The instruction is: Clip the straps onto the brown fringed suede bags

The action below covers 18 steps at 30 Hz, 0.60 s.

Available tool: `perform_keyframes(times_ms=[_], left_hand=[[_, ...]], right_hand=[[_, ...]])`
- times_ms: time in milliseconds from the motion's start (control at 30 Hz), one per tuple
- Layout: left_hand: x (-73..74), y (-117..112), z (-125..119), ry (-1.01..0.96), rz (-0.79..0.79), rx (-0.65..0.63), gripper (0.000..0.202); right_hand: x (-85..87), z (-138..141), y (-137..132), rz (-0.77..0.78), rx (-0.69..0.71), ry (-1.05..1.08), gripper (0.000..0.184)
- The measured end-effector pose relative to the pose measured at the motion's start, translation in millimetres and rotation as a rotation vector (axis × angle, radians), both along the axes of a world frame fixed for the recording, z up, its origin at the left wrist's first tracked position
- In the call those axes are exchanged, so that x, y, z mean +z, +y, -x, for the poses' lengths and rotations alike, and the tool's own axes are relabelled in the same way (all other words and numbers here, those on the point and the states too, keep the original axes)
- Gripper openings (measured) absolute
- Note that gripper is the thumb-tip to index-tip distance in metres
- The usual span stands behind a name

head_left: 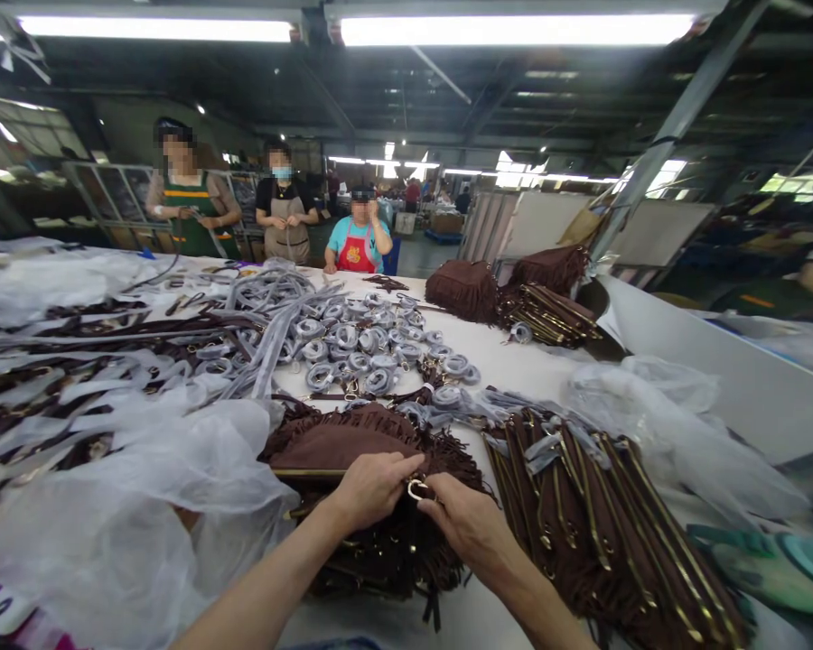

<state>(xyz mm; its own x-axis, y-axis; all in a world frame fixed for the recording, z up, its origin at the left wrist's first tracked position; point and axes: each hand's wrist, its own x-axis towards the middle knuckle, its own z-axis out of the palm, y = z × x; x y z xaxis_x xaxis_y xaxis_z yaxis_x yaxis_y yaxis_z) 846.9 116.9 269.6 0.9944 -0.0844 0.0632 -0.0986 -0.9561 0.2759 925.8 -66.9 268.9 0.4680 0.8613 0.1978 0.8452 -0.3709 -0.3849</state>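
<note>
A dark brown fringed bag (349, 447) with a gold zipper along its edge lies on top of a pile of similar bags in front of me. My left hand (376, 489) is closed on the bag's right corner, its fingers pinched near the zipper end. Close beside it, my right hand (466, 516) pinches a gold-coloured metal clasp (416, 489) between thumb and fingers at that same corner. Whether the clasp is joined to the bag is hidden by my fingers. Long fringe (457, 456) hangs out around both hands.
Brown bags with gold zippers (602, 524) lie in a row at right. Coiled grey-wrapped straps (372, 338) cover the table's middle, with loose straps and clear plastic (223, 451) at left. More bags (464, 289) sit farther back. Several people stand or sit across the table.
</note>
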Motion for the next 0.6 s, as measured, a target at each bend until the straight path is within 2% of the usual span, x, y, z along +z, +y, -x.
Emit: perform_keyframes(times_ms=[100, 333, 467, 533, 567, 600], left_hand=[[-1.8, 0, -1, 0.006, 0.007, -0.012, 0.045], [-0.9, 4, -1, 0.023, 0.083, -0.023, 0.048], [-3.1, 2, 1, 0.028, 0.119, 0.015, 0.05], [-11.4, 0, 1, 0.027, 0.133, 0.062, 0.049], [-17.9, -1, -1, 0.029, 0.13, 0.096, 0.048], [-25.3, 0, -5, 0.059, 0.128, 0.138, 0.045]], right_hand=[[-2.7, -4, 1, 0.005, 0.084, -0.079, 0.02], [-12.0, -10, 12, -0.093, 0.177, -0.04, 0.029], [-30.8, -11, 20, -0.113, 0.112, -0.192, 0.029], [-41.7, -12, 25, -0.175, 0.071, -0.221, 0.028], [-46.0, -12, 29, -0.213, 0.062, -0.19, 0.027], [-48.8, -13, 32, -0.232, -0.006, -0.122, 0.024]])
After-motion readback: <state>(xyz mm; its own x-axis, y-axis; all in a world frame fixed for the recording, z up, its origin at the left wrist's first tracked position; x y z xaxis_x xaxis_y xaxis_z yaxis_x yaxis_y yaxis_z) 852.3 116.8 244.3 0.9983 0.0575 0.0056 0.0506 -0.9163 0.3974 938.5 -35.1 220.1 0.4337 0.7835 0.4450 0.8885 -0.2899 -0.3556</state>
